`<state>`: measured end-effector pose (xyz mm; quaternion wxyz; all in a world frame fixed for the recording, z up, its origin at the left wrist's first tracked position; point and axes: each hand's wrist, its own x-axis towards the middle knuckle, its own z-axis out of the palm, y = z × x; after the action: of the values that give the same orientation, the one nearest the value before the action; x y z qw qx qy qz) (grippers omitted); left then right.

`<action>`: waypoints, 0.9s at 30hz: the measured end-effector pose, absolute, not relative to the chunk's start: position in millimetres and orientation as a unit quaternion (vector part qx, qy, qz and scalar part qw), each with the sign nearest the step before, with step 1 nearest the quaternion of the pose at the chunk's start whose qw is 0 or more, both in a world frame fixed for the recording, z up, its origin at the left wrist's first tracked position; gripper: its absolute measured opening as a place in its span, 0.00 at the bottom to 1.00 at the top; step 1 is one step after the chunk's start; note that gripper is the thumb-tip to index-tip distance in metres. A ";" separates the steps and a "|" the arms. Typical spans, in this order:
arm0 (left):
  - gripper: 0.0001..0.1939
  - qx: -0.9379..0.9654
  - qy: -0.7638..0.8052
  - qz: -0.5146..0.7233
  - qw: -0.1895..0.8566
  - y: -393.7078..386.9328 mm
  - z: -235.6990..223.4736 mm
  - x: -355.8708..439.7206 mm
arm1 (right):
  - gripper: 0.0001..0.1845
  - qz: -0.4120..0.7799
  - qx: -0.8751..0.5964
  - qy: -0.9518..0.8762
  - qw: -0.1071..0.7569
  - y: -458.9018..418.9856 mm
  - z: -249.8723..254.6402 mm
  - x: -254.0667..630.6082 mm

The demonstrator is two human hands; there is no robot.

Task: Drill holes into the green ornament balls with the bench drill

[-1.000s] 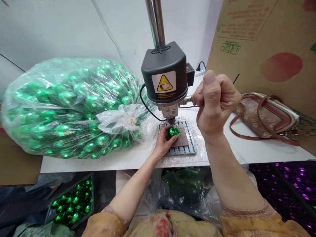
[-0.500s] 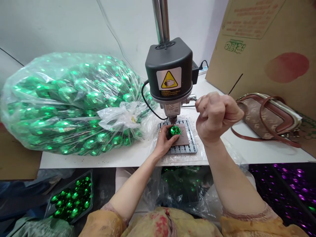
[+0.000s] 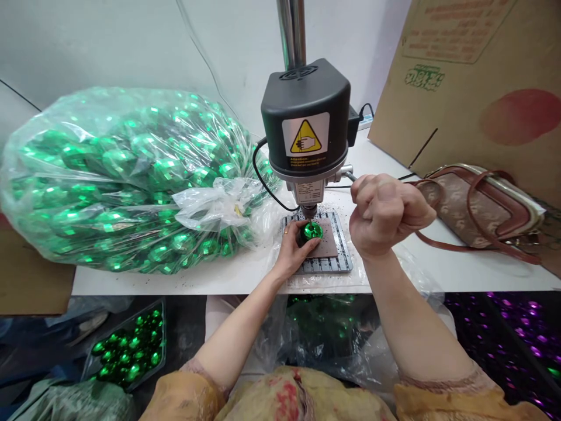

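Observation:
Under the chuck of a black bench drill press (image 3: 307, 128), a shiny green ball ornament (image 3: 312, 231) rests on a flat brown board (image 3: 329, 245). My left hand (image 3: 293, 248) is closed round the ornament's left and front sides, thumb toward the front. The drill's tip comes down to the top of the ornament; whether it has gone in I cannot tell. To the right of the drill head, my right hand (image 3: 385, 213) is wrapped in a fist round the feed lever (image 3: 349, 174). Most of the lever is hidden by the fingers.
A tied clear bag of green faceted balls (image 3: 127, 181) lies on the left of the white table. A handbag (image 3: 477, 204) and a cardboard box (image 3: 464, 99) stand on the right. Below the table edge are a tray of green balls (image 3: 131, 345) and purple balls (image 3: 504, 339).
The view has shifted slightly. Both hands keep their holds on the ornament and the lever, with little visible movement.

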<state>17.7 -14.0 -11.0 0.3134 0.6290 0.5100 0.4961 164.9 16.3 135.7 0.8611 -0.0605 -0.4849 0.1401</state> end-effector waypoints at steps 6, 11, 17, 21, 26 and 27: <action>0.24 0.627 0.509 0.502 0.310 -13.7 -12.2 17.6 | 0.28 0.123 -0.050 -0.497 0.857 19.1 133.7 165.0; 0.24 0.624 0.508 0.508 0.308 -15.5 -8.8 18.6 | 0.27 0.115 -0.043 -0.519 0.846 18.2 123.7 168.2; 0.22 0.600 0.518 0.512 0.330 -14.8 -7.0 23.8 | 0.30 0.141 -0.107 -0.509 0.843 11.9 129.4 168.9; 0.22 0.586 0.545 0.525 0.290 -24.9 0.9 30.6 | 0.28 0.193 -0.201 -0.480 0.832 14.8 162.0 168.5; 0.21 0.706 0.508 0.490 0.052 -83.4 0.3 40.1 | 0.28 0.212 -0.215 -0.493 0.816 17.2 181.7 168.6; 0.22 0.756 0.463 0.463 0.023 -98.6 -4.8 42.4 | 0.27 0.211 -0.213 -0.492 0.817 16.8 181.6 168.4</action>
<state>42.4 -98.6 -4.8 0.0228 0.7556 0.4626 0.4632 168.4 16.8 181.6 0.8175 -0.2129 -0.4916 0.2115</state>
